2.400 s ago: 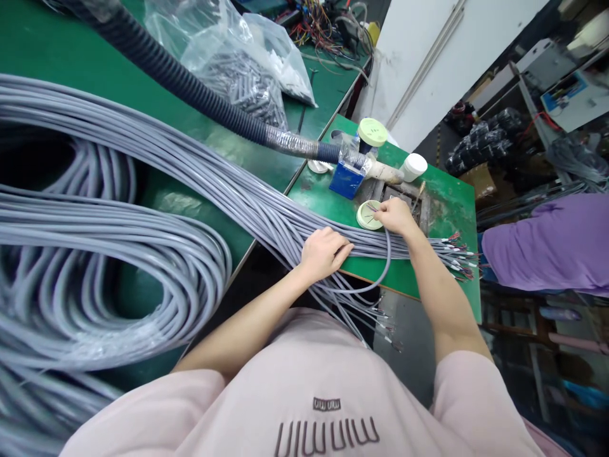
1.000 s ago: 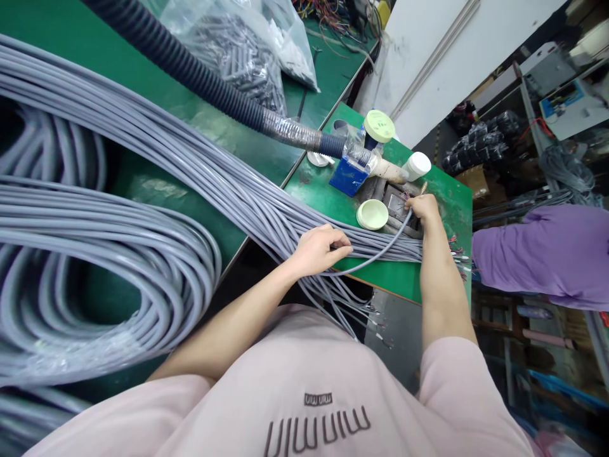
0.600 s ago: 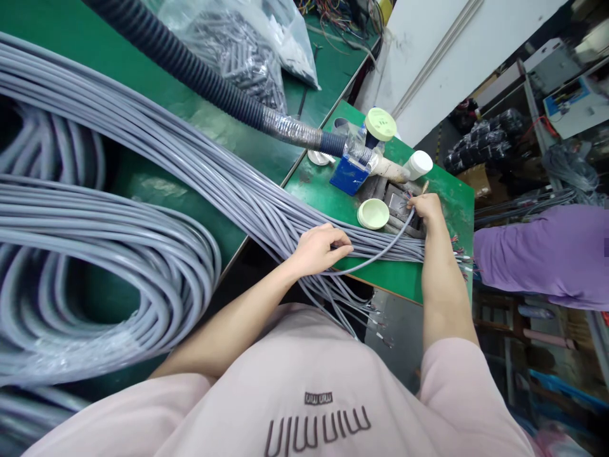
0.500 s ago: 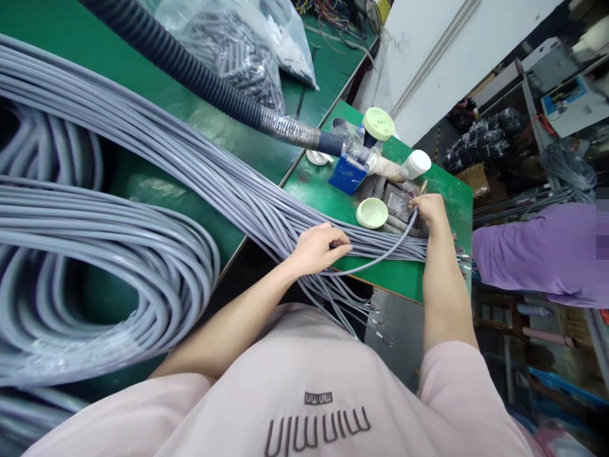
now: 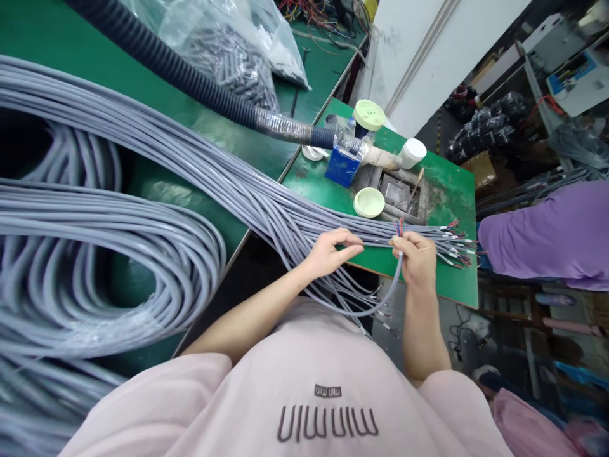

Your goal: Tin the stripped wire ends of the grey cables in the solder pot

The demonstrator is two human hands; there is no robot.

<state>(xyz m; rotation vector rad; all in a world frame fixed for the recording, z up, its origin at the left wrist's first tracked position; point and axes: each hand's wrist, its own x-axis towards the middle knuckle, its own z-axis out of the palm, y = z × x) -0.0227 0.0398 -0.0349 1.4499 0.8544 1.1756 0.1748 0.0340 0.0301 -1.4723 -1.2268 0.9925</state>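
My right hand (image 5: 419,259) pinches a grey cable (image 5: 392,289) close to its stripped end, where red and blue wires stick up above the fingers. From there the cable curves down and back to the left. My left hand (image 5: 333,252) is at the near edge of a thick bundle of grey cables (image 5: 247,184), its thumb and fingers apart with nothing seen between them. Several stripped cable ends (image 5: 451,241) fan out to the right of my right hand. Beyond the bundle lies a small metal pot (image 5: 396,192) in a grimy frame, with a thin wooden-handled tool (image 5: 419,181) resting on it.
A pale green cup (image 5: 369,202), a white jar (image 5: 413,153), a green-lidded container (image 5: 369,115) and a blue box (image 5: 342,166) surround the pot. A black corrugated hose (image 5: 190,70) crosses overhead. Coiled cables (image 5: 190,254) fill the left. A person's purple sleeve (image 5: 547,235) is at right.
My right hand has drawn the cable end back from the metal pot toward me, past the bundle. My left hand has shifted slightly right. The view has moved a little.
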